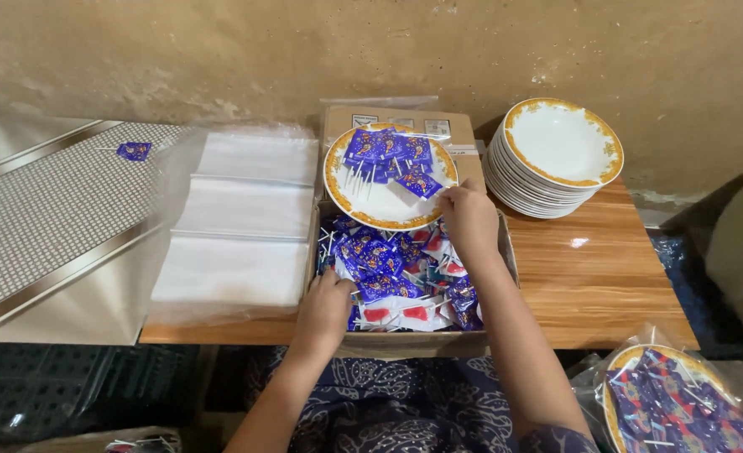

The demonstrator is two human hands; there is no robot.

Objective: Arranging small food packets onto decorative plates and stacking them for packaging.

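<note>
Right hand (pixel 469 220) at near rim of white gold-edged plate (pixel 338 186), fingers pinched on blue-wrapped lollipop (pixel 420 184). Left hand (pixel 325 309) curled in cardboard box (pixel 405 342), grip unclear, farther from plate.

Two hands are in view, the left hand (pixel 325 309) and the right hand (pixel 469 220), both at one open cardboard box (pixel 413 342) near the middle of the surface (pixel 589 285). The box holds blue-wrapped lollipops (pixel 380 256), too many and too jumbled to count. One gold-rimmed plate (pixel 385 178) rests across the far end of the box, carrying several of the wrapped lollipops. One stack of matching plates (pixel 556 159) stands far right; its number cannot be told. One pile of clear plastic bags (pixel 241 222) lies left. One lone wrapped lollipop (pixel 134 151) lies far left. One bagged, filled plate (pixel 673 403) sits near right.
</note>
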